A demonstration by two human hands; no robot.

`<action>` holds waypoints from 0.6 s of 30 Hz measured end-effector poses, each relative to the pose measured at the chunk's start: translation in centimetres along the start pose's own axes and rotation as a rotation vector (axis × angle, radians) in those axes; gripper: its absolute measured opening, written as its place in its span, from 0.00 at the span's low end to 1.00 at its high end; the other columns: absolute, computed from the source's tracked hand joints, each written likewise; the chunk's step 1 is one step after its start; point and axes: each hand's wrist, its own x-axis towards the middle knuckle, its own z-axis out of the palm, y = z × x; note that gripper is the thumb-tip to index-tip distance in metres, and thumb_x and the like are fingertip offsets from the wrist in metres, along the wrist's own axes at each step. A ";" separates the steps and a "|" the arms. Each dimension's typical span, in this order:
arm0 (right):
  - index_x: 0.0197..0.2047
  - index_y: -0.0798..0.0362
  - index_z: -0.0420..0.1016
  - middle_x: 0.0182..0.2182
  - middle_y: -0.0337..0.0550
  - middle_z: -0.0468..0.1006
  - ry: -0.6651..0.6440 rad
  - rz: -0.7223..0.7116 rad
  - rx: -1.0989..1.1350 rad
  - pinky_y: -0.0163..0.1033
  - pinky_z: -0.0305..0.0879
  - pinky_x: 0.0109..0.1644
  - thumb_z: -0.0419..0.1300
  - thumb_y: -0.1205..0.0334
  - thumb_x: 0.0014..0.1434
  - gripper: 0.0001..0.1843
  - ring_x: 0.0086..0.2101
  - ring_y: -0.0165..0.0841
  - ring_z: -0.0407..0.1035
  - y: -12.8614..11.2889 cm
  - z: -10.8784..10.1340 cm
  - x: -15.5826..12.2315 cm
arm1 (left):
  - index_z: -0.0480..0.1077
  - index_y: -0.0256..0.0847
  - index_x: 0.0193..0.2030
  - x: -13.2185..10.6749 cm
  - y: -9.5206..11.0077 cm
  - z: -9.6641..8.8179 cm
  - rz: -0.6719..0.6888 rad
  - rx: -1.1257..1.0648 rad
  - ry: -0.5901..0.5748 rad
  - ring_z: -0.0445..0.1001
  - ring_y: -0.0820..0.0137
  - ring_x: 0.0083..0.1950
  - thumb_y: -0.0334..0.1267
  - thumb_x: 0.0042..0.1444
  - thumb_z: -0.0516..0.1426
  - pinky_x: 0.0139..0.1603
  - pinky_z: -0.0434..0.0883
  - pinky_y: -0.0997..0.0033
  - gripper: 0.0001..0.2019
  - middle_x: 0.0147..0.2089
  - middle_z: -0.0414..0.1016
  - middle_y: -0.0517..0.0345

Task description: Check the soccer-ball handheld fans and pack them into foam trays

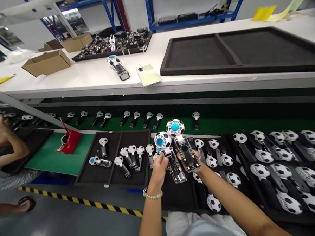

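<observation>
Left hand (159, 167): clamped on a ball-headed device (176, 169), thumb over the upper end of its clear handle; a beaded bracelet (153, 195) circles the wrist.
Right hand (199, 164): wrapped round the clear handle of a second device (187, 152) from behind, partly hidden by it.
Held pair: side by side above the middle black tray (174, 198), heads up and away from the wearer, blue centres showing; whether the heads touch, I cannot tell.
Left tray (90, 172): several similar devices lie in its two compartments.
Right tray (267, 193): rows of football-patterned devices, closely packed.
Green belt (221, 127): more devices lined up beyond the trays.
Green mat (51, 159): a red tape dispenser (73, 141) sits on it.
White tabletop (92, 75): a lone device (119, 69), a pale yellow phone (149, 77), an open cardboard box (47, 64) and a heaped parts tray (127, 42).
Far left: a co-worker's arm (15, 150), bent.
</observation>
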 end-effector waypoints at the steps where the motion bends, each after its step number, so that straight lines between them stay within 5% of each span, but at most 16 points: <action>1: 0.27 0.51 0.69 0.18 0.40 0.69 -0.012 0.010 0.026 0.40 0.65 0.28 0.53 0.24 0.29 0.37 0.24 0.35 0.66 0.0 0.7 0.3 | 0.71 0.38 0.46 -0.4 0.9 1.1 0.002 -0.105 0.002 0.75 0.67 0.34 0.53 0.44 0.63 0.36 0.71 0.70 0.26 0.38 0.77 0.51; 4: 0.31 0.51 0.71 0.27 0.44 0.75 -0.041 -0.011 0.095 0.43 0.67 0.37 0.56 0.27 0.31 0.36 0.33 0.41 0.71 -0.4 2.2 0.6 | 0.70 0.39 0.43 -0.8 3.3 2.5 0.039 -0.246 0.142 0.74 0.72 0.30 0.46 0.44 0.65 0.31 0.71 0.75 0.21 0.32 0.75 0.57; 9: 0.40 0.54 0.73 0.44 0.53 0.75 -0.021 -0.051 0.024 0.49 0.65 0.49 0.64 0.41 0.40 0.29 0.45 0.47 0.69 -0.8 1.9 -1.3 | 0.68 0.41 0.43 -1.4 5.3 0.8 0.147 -0.279 0.390 0.76 0.71 0.31 0.46 0.47 0.63 0.35 0.74 0.71 0.18 0.34 0.74 0.59; 14: 0.37 0.54 0.73 0.39 0.50 0.78 0.337 -0.052 0.014 0.47 0.68 0.45 0.66 0.49 0.42 0.22 0.40 0.43 0.72 1.0 -1.1 -2.3 | 0.68 0.40 0.43 -2.2 6.7 -1.4 0.242 -0.251 0.513 0.76 0.70 0.35 0.44 0.43 0.65 0.41 0.74 0.69 0.20 0.38 0.74 0.58; 18: 0.42 0.54 0.71 0.34 0.47 0.78 0.354 0.034 0.034 0.43 0.68 0.40 0.63 0.53 0.47 0.20 0.35 0.39 0.72 2.4 -3.1 -1.8 | 0.68 0.41 0.43 -2.4 7.0 -2.1 0.195 -0.298 0.482 0.76 0.70 0.33 0.44 0.44 0.65 0.36 0.75 0.70 0.20 0.38 0.74 0.58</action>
